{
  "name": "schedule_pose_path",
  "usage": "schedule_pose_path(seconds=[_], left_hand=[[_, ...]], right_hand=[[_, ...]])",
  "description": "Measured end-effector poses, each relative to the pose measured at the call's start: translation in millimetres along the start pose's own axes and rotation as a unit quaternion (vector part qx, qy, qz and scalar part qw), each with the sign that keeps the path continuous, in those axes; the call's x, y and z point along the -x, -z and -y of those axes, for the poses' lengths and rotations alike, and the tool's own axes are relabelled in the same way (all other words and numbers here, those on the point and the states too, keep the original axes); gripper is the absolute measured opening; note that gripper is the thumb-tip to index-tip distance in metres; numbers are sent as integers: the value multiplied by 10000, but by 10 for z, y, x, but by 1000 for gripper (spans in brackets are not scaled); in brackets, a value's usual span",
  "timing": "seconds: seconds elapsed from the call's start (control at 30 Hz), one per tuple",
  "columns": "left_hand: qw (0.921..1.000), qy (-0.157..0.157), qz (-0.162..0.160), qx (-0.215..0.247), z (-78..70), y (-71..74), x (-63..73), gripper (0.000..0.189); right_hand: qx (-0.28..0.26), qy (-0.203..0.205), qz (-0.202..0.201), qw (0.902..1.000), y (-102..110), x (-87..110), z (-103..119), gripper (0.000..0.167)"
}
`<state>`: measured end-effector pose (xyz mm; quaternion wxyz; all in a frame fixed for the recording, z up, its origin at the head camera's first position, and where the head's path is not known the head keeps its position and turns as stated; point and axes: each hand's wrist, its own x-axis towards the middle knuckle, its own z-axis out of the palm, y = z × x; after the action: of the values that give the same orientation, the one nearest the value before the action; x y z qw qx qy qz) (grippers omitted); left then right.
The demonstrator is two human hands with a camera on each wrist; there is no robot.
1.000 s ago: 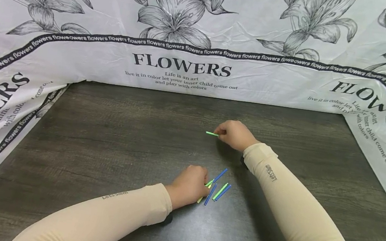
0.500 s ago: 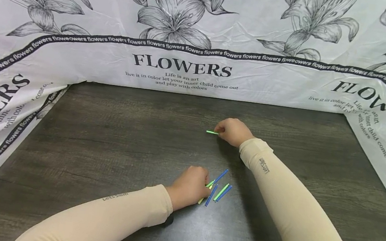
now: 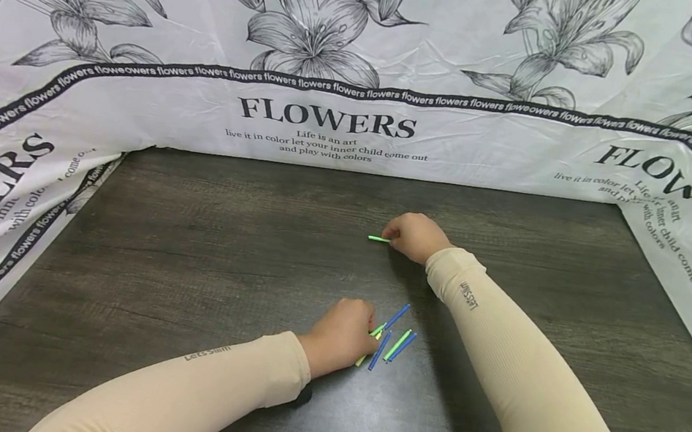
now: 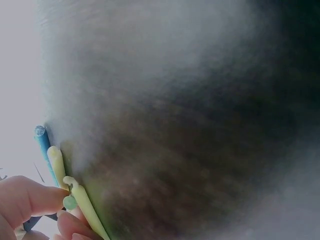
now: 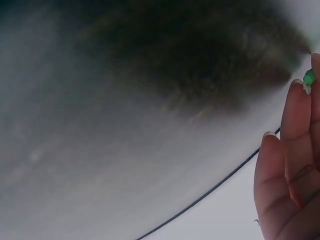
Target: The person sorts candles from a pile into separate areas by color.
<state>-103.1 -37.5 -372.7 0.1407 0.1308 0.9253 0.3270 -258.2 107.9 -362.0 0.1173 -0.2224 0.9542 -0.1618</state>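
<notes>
Thin candles lie on the dark table in the head view. My right hand (image 3: 416, 237), farther back, pinches a green candle (image 3: 377, 239) that sticks out to the left; its green end (image 5: 309, 77) with a pale wick shows at the fingertips in the right wrist view. Low over the pile, my left hand (image 3: 339, 333) pinches another green candle (image 3: 377, 329), whose round end (image 4: 70, 202) shows between thumb and finger in the left wrist view. A yellow candle (image 3: 360, 360) lies partly hidden under that hand. Just right of it are blue candles (image 3: 397, 317) and a green candle (image 3: 397, 345).
The dark wood-grain table (image 3: 218, 227) extends around both hands. A white cloth (image 3: 331, 133) printed with flowers and lettering rises behind it and along both sides. Beige sleeves (image 3: 195, 394) cover both forearms.
My right hand and forearm have shifted slightly to the left, with the green candle still in the fingers. The left hand and the candles near it have stayed almost in place.
</notes>
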Motion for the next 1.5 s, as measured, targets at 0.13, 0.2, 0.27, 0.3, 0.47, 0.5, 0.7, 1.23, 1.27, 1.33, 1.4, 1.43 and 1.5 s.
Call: schedule_pose_path(seconds=[0.13, 0.2, 0.27, 0.3, 0.47, 0.5, 0.7, 1.23, 1.27, 1.33, 1.4, 1.43, 1.5], left_hand=[[10000, 59, 34, 20, -4, 9, 3, 21], [9999, 94, 47, 16, -7, 13, 6, 21], [9999, 127, 56, 4, -9, 16, 8, 21], [9999, 137, 57, -6, -11, 17, 10, 20], [9999, 145, 72, -28, -15, 11, 10, 20], [9999, 139, 74, -23, -15, 9, 11, 20], [9999, 126, 69, -17, -11, 3, 4, 18], [9999, 124, 73, -17, -14, 15, 13, 18], [9999, 124, 74, -12, -15, 16, 13, 19], [9999, 137, 85, -14, -16, 16, 14, 20], [9998, 151, 97, -8, -14, 16, 11, 20], [9998, 148, 99, -12, -12, 15, 8, 20], [9998, 140, 105, -15, -9, 17, 7, 21]], right_hand=[[-7, 18, -18, 10000, -12, -15, -5, 19], [-2, 30, -20, 10000, -16, -21, -6, 19], [4, 41, -17, 10000, -19, -25, -6, 19], [-9, 34, -14, 10000, -19, -26, -6, 19], [-5, 25, -6, 10000, -16, -27, -15, 19], [-9, 22, -7, 10000, -15, -28, -17, 20], [1, 46, -25, 10000, -7, -36, -31, 20], [10, -1, 18, 10000, -13, -41, -21, 20], [14, -16, 27, 10000, -7, -39, -19, 20], [11, -30, 39, 10000, 11, -30, -11, 21], [14, -15, 27, 10000, 30, -18, -10, 22], [22, 12, 2, 10000, 35, -12, -13, 22], [22, 75, -41, 10000, 50, 10, -13, 23]])
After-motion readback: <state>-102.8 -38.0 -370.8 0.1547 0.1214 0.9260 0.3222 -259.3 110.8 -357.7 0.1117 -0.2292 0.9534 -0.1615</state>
